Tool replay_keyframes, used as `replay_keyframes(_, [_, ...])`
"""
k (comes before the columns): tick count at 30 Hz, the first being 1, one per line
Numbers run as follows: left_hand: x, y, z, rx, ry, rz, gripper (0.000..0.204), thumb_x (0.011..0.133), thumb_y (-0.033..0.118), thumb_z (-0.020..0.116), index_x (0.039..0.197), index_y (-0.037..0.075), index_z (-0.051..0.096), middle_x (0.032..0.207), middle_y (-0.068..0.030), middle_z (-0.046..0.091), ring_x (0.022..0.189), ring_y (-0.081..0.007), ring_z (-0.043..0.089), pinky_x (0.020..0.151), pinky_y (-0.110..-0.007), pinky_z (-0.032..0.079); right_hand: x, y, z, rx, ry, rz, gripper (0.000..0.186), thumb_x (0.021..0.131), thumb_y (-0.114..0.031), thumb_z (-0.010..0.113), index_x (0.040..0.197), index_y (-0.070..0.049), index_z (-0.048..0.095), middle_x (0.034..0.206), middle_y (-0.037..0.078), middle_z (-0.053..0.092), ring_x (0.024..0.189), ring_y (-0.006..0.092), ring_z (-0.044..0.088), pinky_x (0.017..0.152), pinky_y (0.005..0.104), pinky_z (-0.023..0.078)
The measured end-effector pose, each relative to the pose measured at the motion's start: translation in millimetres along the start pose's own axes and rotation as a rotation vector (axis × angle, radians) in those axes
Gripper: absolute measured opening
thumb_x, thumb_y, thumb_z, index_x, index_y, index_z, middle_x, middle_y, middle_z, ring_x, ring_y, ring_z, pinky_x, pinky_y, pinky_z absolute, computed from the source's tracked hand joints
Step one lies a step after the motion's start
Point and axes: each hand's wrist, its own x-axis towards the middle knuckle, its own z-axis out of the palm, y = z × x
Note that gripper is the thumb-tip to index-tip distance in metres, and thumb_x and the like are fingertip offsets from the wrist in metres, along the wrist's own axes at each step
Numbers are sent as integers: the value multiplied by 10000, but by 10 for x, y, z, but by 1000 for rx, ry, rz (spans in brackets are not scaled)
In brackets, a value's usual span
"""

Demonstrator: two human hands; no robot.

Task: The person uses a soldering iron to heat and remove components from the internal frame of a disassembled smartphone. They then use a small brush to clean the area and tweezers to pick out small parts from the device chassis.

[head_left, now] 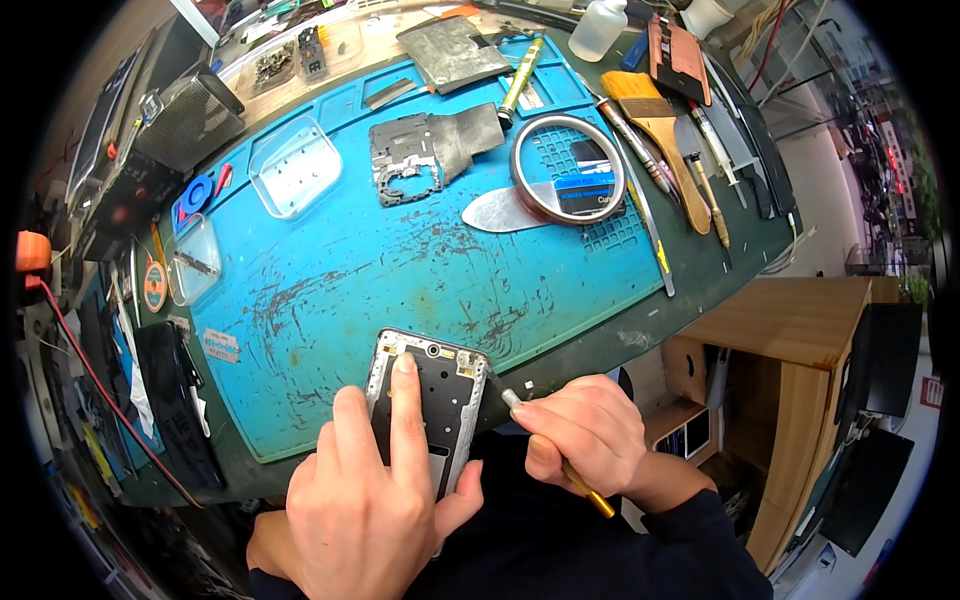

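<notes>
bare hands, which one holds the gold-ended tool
The right hand: its fist closes around the gold-ended tool, while the left hand lies over the phone frame.

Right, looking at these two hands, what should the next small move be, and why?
Probably ease the slim gold-handled metal tool toward the upper right edge of the black and silver rectangular phone frame. The right hand holds it with its working end beside that edge, while the left hand holds the frame, index finger near its top; contact there is unclear.
</notes>
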Motion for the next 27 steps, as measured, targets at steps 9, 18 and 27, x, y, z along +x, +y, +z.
replay_keyframes(9, [2, 4, 15, 2, 7, -3, 971, 666, 383, 941, 1498, 1, 616, 1199, -193, 625, 837, -321, 708, 648, -397, 584, -5, -49, 19, -30, 11, 27, 171, 904, -53, 754, 1052, 14, 807, 892, 59, 759, 712, 192, 722, 634, 315, 585])
replay_keyframes(18, [-10, 58, 10, -53, -1, -35, 952, 708, 428, 961, 1486, -4, 622, 1205, -187, 620, 766, -312, 707, 636, -418, 600, -25, -109, 88, -121, 41, 33, 175, 906, -33, 735, 1062, 17, 796, 888, 68, 751, 699, 196, 715, 619, 318, 579])
replay_keyframes(27, [20, -210, 221, -639, 164, 22, 569, 873, 8, 866, 1409, -34, 679, 1515, -227, 514, 905, -228, 705, 677, -307, 572, 121, -167, -87, 198, -27, 310, 316, 991, -127, 811, 1249, 45, 752, 1063, 192, 784, 818, 299, 781, 701, 353, 633])
